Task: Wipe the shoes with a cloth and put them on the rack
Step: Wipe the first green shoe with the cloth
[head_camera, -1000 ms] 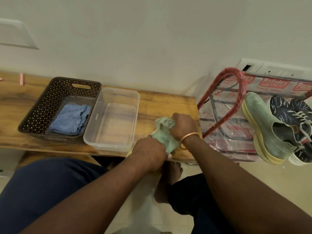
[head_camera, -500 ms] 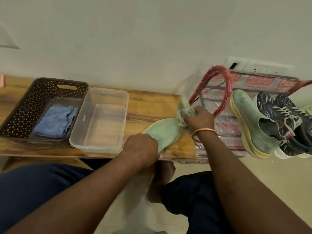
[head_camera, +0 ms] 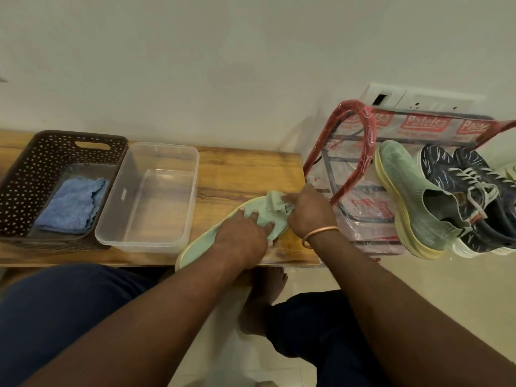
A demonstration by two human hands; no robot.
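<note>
A pale green shoe (head_camera: 203,241) lies on its side on the wooden bench (head_camera: 245,174), its toe toward the rack. My left hand (head_camera: 243,236) lies on top of it and holds it down, fingers spread over the upper. My right hand (head_camera: 310,210) grips a bunched pale green cloth (head_camera: 275,202) and presses it on the shoe's toe end. On the red metal rack (head_camera: 365,143) at the right stand the other green shoe (head_camera: 410,196) and a pair of dark blue sneakers (head_camera: 463,188).
A clear plastic tub (head_camera: 156,241) sits left of the shoe, and a brown perforated basket (head_camera: 22,174) with a folded blue cloth (head_camera: 72,205) stands further left. A white wall socket (head_camera: 413,99) is behind the rack. My knees and a bare foot (head_camera: 265,297) are below the bench.
My right hand with the cloth has swept out along the shoe toward the toe end by the rack and come a little way back. My left hand has slid forward on the shoe.
</note>
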